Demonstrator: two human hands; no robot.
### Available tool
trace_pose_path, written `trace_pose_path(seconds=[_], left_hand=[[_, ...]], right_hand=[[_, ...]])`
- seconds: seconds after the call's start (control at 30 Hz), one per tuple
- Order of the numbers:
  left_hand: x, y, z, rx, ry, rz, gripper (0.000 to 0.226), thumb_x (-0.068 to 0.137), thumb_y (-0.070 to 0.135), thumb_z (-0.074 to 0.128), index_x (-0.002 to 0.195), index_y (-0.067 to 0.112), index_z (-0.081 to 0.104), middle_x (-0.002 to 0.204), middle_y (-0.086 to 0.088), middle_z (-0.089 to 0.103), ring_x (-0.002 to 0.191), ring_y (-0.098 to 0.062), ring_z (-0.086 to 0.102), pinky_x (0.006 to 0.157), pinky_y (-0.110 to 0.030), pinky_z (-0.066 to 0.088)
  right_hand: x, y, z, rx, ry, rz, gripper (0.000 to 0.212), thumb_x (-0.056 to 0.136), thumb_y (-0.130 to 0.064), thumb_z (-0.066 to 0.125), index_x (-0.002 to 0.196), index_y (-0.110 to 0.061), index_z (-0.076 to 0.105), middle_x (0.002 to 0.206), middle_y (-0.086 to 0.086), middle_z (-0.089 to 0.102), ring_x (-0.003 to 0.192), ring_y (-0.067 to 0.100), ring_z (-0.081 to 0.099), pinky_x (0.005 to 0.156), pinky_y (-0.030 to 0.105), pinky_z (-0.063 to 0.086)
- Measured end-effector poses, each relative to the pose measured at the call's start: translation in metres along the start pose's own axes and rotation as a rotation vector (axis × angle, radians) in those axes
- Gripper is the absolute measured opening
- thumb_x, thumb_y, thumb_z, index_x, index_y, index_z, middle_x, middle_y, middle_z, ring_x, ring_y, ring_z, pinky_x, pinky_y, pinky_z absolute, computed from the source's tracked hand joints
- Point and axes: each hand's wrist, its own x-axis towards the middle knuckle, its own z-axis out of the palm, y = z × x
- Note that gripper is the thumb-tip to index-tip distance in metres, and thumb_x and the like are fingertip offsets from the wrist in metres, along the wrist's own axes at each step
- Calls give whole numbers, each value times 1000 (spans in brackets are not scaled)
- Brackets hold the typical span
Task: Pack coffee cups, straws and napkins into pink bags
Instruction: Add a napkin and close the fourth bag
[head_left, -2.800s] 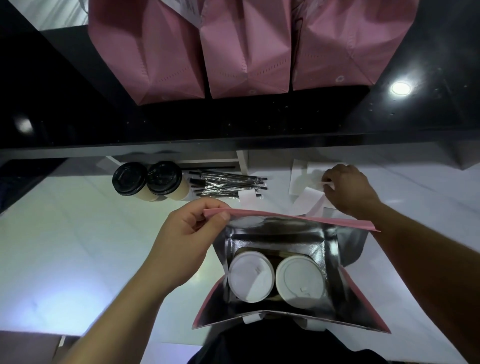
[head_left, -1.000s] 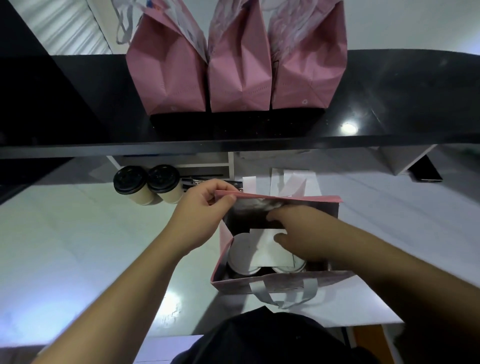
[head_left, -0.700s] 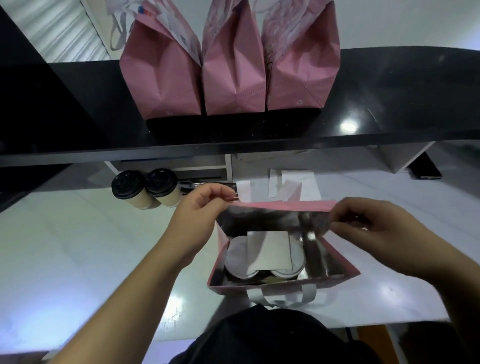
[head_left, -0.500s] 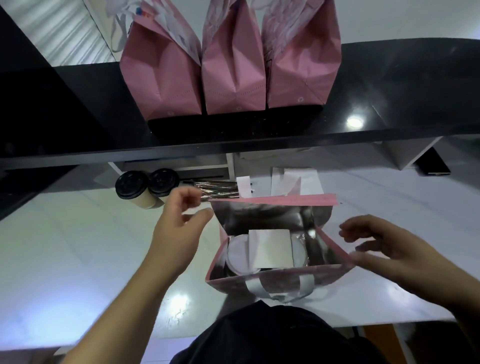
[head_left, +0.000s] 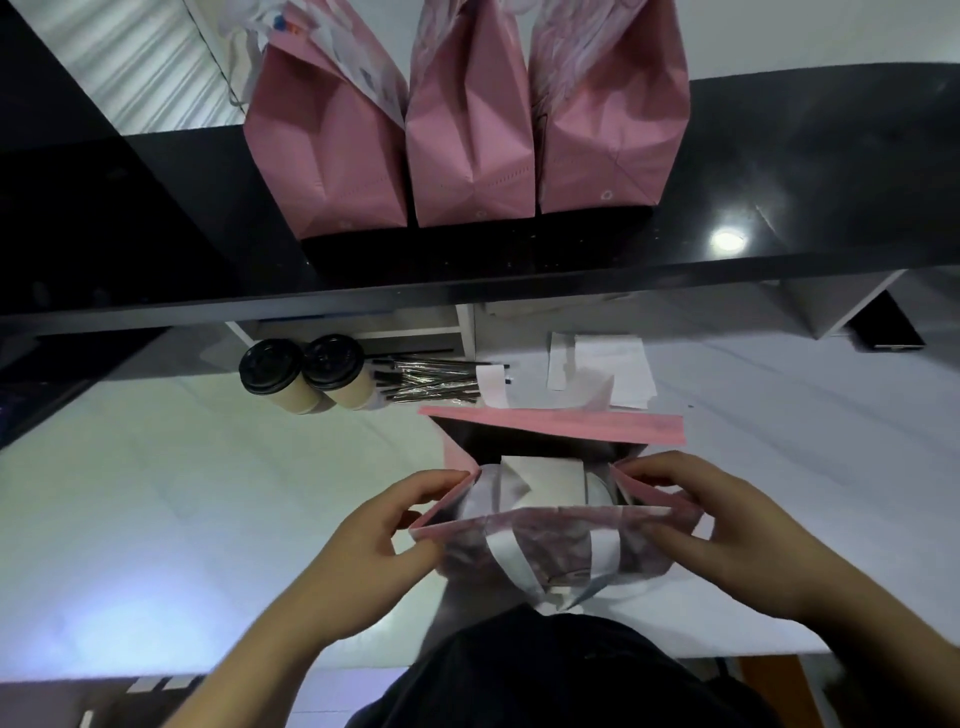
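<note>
I have the open pink bag (head_left: 550, 540) on the white counter (head_left: 156, 519) right in front of me, and both my hands are on its near top edge. My left hand (head_left: 374, 551) pinches the left corner of the rim between thumb and curled fingers, and my right hand (head_left: 727, 535) pinches the right corner the same way, so the side folds tuck inward. The bag's far flap (head_left: 550, 425) stands up behind, pink on its outer face. Inside I can see a white napkin (head_left: 545, 478) lying on top; whatever sits under it is mostly hidden from me. The bag's white handle (head_left: 540, 566) hangs down its near face. Farther back on the counter stand two coffee cups (head_left: 306, 374) with black lids, touching each other, with a pile of wrapped straws (head_left: 431, 382) just beside them and loose napkins (head_left: 613, 371) to the right. Three closed pink bags (head_left: 467, 119) stand side by side on the black shelf (head_left: 779, 171) above.
</note>
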Motion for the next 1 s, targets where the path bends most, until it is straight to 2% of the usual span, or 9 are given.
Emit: trace_pose_path(seconds=[0.13, 0.27, 0.37, 0.43, 0.53, 0.67, 0.77, 0.87, 1.0], left_hand=[[6, -3, 8, -185, 42, -23, 51, 98, -5, 56, 124, 36, 71, 129, 8, 71, 121, -15, 65, 102, -39, 54], [11, -9, 11, -332, 96, -35, 48, 98, -11, 55, 111, 31, 76, 116, -3, 76, 110, -20, 71, 90, -28, 57], [15, -14, 12, -384, 152, -61, 35, 100, -4, 58, 107, 24, 77, 110, -7, 78, 104, -24, 73, 84, -26, 57], [18, -16, 13, -389, 193, -79, 30, 99, -2, 61, 113, 21, 74, 112, -4, 77, 103, -25, 73, 83, -28, 58], [25, -18, 6, -368, 259, -108, 52, 92, 5, 75, 128, 39, 58, 121, 7, 67, 96, -22, 74, 82, -34, 60], [34, -15, -12, -138, 154, -89, 88, 88, 21, 81, 145, 65, 31, 137, 23, 50, 115, -2, 64, 88, -29, 58], [42, -12, -25, 53, 66, 27, 93, 86, 27, 84, 150, 62, 26, 153, 27, 31, 135, 9, 42, 103, -21, 47], [48, -7, -32, 156, 25, 87, 75, 86, 25, 83, 144, 50, 42, 153, 33, 37, 140, 3, 40, 114, -30, 41], [53, -2, -26, 175, 109, 157, 33, 90, 14, 78, 111, 32, 61, 122, 19, 68, 122, -6, 61, 99, -33, 51]], right_hand=[[4, -1, 6, 108, 52, 24, 30, 97, -18, 69, 115, -43, 70, 120, -28, 68, 115, -4, 63, 93, 15, 48], [7, -2, 9, 332, 123, 129, 13, 95, -20, 70, 100, -32, 74, 99, -8, 78, 90, 14, 73, 81, 35, 57], [9, -2, 10, 524, 160, 220, 31, 93, -16, 73, 118, -26, 59, 104, -4, 79, 95, 19, 77, 86, 41, 60], [11, -3, 9, 520, 198, 242, 48, 90, -17, 77, 125, -29, 47, 100, -6, 78, 89, 19, 77, 78, 35, 62], [14, 0, 6, 444, 234, 223, 70, 88, -22, 79, 138, -47, 38, 101, -10, 74, 85, 17, 76, 72, 31, 63], [19, 8, 6, 271, 280, 160, 50, 87, -25, 80, 125, -47, 56, 104, -9, 71, 79, 13, 71, 68, 26, 59], [21, 11, 5, 108, 300, 65, 44, 86, -22, 80, 112, -50, 60, 106, -16, 61, 87, 13, 63, 72, 23, 55], [21, 16, 1, 7, 335, -6, 38, 84, -21, 80, 108, -47, 63, 112, -25, 52, 103, 7, 58, 79, 17, 51], [19, 19, 2, -62, 373, -61, 40, 84, -9, 78, 106, -38, 64, 120, -26, 58, 107, -3, 55, 80, 5, 44]])
